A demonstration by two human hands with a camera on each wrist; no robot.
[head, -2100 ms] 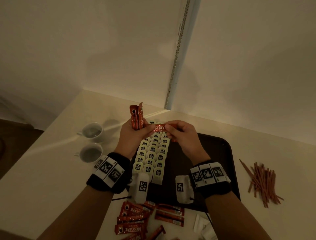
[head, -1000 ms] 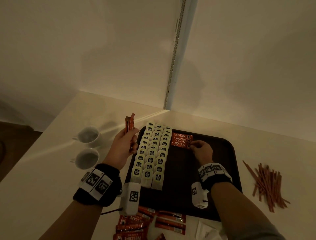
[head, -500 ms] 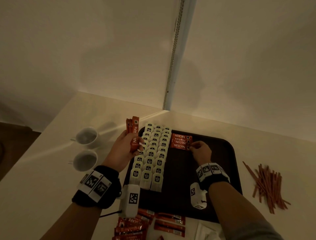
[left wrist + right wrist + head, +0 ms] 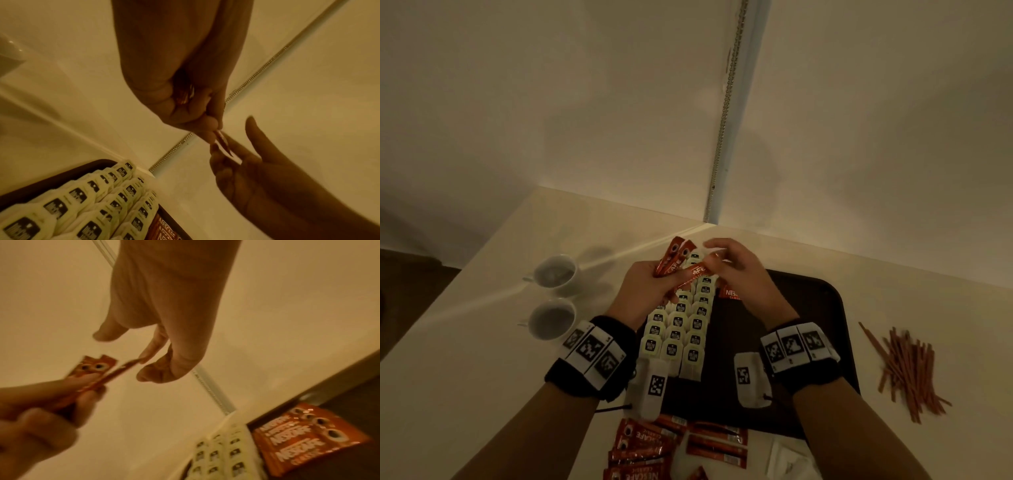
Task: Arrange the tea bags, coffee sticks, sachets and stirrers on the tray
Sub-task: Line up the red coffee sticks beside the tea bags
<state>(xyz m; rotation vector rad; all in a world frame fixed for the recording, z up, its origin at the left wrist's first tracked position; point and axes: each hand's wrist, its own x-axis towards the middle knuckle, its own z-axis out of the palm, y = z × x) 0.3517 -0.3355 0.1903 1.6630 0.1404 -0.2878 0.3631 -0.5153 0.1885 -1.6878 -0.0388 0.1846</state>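
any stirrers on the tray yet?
No: the stirrers lie in a loose pile on the table, right of the tray.

Above the dark tray point(image 4: 822, 308), the left hand point(image 4: 643, 291) grips a few coffee sticks point(image 4: 673, 262) while the right hand point(image 4: 743, 277) pinches one stick point(image 4: 695, 274) from the bunch. Tea bags point(image 4: 678, 329) fill rows on the tray. Stirrers point(image 4: 907, 370) lie on the desk point(image 4: 465, 342).

Glossy foil Nescafé coffee sticks point(image 4: 304, 441) and matt paper tea bags point(image 4: 681, 329) fill a smooth dark plastic tray point(image 4: 822, 308).
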